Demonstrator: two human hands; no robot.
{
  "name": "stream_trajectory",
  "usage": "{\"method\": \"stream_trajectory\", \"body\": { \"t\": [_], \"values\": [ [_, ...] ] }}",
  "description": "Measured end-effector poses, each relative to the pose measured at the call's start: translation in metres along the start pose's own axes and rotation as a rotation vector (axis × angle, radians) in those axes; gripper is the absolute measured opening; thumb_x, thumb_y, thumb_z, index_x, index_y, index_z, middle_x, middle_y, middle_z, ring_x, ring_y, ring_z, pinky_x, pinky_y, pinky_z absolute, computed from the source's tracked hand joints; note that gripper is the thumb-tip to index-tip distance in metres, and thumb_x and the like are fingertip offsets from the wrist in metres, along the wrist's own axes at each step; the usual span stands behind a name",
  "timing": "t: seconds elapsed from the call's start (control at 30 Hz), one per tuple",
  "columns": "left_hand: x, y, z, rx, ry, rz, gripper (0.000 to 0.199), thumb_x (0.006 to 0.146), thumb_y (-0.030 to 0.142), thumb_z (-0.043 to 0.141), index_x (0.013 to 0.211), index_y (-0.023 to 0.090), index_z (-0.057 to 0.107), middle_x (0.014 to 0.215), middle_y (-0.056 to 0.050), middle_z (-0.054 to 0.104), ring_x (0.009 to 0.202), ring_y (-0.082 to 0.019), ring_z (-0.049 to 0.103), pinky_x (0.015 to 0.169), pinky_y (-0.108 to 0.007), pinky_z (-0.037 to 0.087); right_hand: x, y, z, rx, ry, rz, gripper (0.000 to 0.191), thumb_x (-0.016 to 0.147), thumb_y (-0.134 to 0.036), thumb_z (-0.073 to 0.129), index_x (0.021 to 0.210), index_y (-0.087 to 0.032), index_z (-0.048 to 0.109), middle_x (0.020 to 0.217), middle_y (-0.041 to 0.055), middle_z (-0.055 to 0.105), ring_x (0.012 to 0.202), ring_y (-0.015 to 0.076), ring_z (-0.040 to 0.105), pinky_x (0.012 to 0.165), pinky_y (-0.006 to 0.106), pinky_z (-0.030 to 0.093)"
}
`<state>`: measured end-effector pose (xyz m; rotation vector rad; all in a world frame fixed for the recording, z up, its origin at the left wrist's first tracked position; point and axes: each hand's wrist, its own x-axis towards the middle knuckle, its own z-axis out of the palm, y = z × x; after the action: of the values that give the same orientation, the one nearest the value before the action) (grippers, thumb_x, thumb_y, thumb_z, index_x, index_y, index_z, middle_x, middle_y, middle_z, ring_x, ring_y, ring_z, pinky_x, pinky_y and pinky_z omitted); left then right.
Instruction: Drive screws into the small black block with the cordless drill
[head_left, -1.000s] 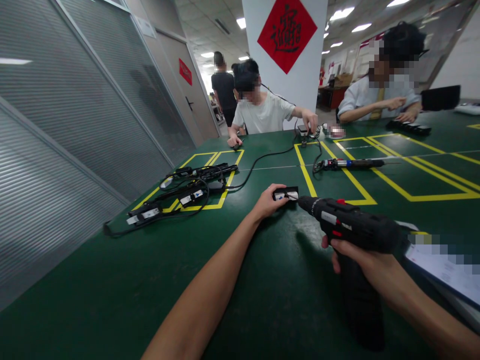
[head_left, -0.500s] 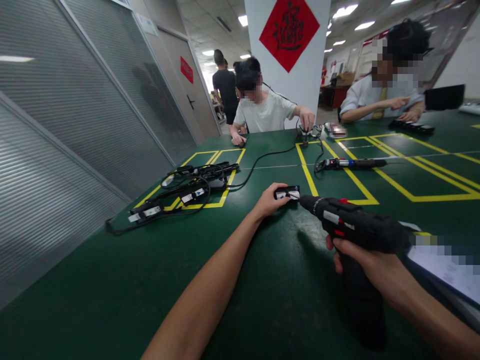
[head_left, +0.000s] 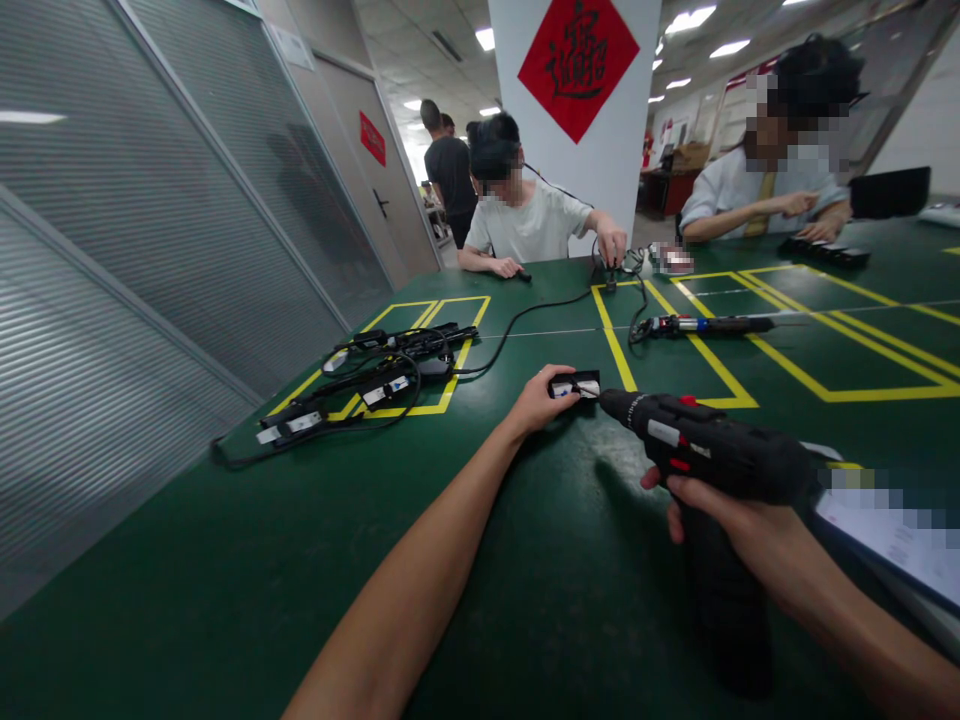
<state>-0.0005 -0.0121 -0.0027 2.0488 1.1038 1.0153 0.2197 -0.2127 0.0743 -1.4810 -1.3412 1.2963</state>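
Observation:
My left hand [head_left: 541, 400] is closed on the left end of a small black block with a white label [head_left: 586, 388], keeping it on the green table [head_left: 480, 580]. In my right hand [head_left: 720, 510] is a black cordless drill [head_left: 705, 445] with red details, its handle wrapped by my fingers. The drill's chuck points left, and its tip is close to the right end of the labelled block. Whether the bit touches the block I cannot tell.
Several black power strips with cords [head_left: 382, 375] lie at the left. A black and blue pen-shaped tool [head_left: 709, 326] lies at the back right among yellow tape outlines [head_left: 615, 340]. A tablet-like screen [head_left: 892, 530] is at the right. Two people sit across the table.
My hands, the drill and the labelled block show almost no movement. Across the table, one person's hand with a small dark object has shifted to the right.

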Motion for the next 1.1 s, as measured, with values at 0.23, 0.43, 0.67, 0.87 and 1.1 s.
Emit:
{"method": "stream_trajectory", "body": {
  "t": [0.23,0.43,0.67,0.87,1.1],
  "values": [
    [0.0001,-0.0011,-0.0003,0.0,-0.006,0.006,0.047,0.074,0.032,0.066,0.118,0.018,0.056,0.108,-0.006,0.061,0.085,-0.015,0.059,0.075,-0.026,0.047,0.0012,0.0023,0.0005,-0.01,0.037,0.012,0.028,0.086,-0.043,0.052,0.095,-0.021,0.067,0.06,0.0,0.066,0.061,0.0184,0.056,0.061,0.032,0.037],
    [0.0009,-0.0029,0.0003,-0.008,-0.001,0.02,0.046,0.074,0.03,0.066,0.117,0.018,0.057,0.108,-0.006,0.061,0.085,-0.015,0.059,0.074,-0.026,0.047,0.0013,0.0033,-0.0011,-0.009,0.029,0.046,0.028,0.085,-0.045,0.053,0.097,-0.023,0.066,0.063,0.0001,0.067,0.06,0.0171,0.055,0.057,0.03,0.037],
    [0.001,-0.0015,0.0009,-0.008,0.007,0.006,0.045,0.073,0.029,0.067,0.116,0.018,0.057,0.108,-0.007,0.061,0.087,-0.016,0.059,0.077,-0.027,0.047,-0.0001,-0.0017,0.0007,0.012,0.038,0.048,0.025,0.084,-0.045,0.054,0.091,-0.023,0.065,0.061,0.0006,0.068,0.059,0.0181,0.059,0.056,0.031,0.039],
    [0.0004,0.0028,-0.0008,0.005,0.006,0.008,0.046,0.073,0.03,0.067,0.116,0.018,0.058,0.108,-0.006,0.061,0.087,-0.016,0.059,0.078,-0.027,0.047,0.0017,-0.0049,0.002,-0.078,0.074,0.029,0.025,0.085,-0.043,0.054,0.082,-0.021,0.066,0.061,0.0011,0.067,0.062,0.0183,0.059,0.061,0.031,0.039],
    [-0.0003,0.0035,-0.0014,0.012,0.001,-0.006,0.046,0.073,0.029,0.067,0.117,0.018,0.058,0.109,-0.006,0.061,0.083,-0.015,0.058,0.074,-0.026,0.047,0.0021,-0.0027,-0.0002,-0.112,0.038,-0.004,0.027,0.086,-0.043,0.051,0.084,-0.021,0.067,0.063,0.0009,0.067,0.062,0.0187,0.057,0.062,0.032,0.038]
  ]
}}
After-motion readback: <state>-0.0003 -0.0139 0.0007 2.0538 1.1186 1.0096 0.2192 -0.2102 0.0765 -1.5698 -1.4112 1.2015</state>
